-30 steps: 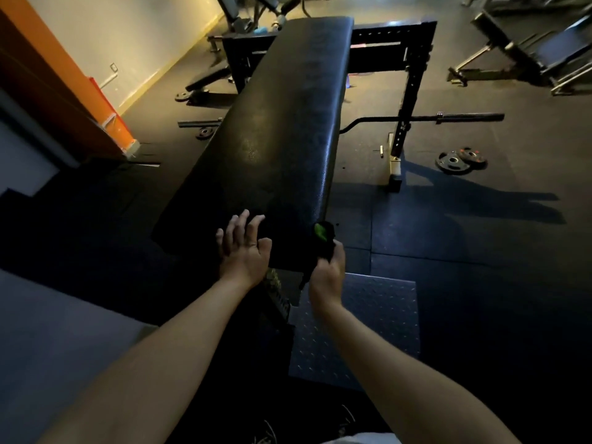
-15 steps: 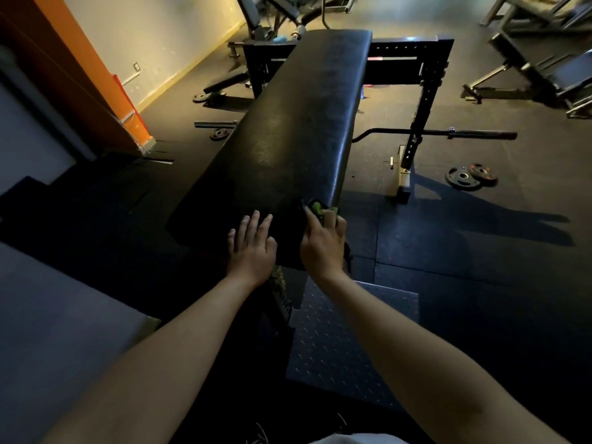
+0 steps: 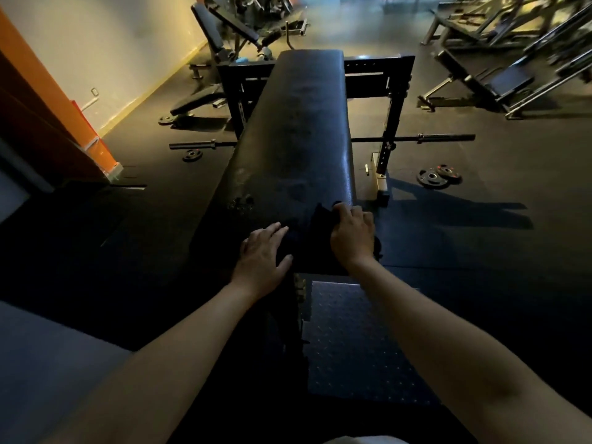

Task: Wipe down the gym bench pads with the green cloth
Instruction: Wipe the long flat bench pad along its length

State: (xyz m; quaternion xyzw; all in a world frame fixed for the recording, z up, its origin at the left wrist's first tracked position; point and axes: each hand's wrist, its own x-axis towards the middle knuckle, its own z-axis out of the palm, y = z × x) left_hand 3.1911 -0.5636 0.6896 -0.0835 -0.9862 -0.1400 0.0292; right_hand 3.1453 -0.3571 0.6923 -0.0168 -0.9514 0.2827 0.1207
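A long black bench pad runs away from me down the middle of the head view. My left hand lies flat on its near end, fingers spread, holding nothing. My right hand presses on the pad's near right edge, closed over the cloth. The cloth looks almost black in this dim light and mostly hides under my fingers. Pale smudges mark the pad's left side.
A steel tread plate sits on the floor below the bench end. A barbell rests across the black rack. Weight plates lie on the floor at right, another bench stands far left.
My right hand rose from the pad's right side edge onto its top with the cloth. The left hand stayed flat on the near end. My view tilted up along the bench.
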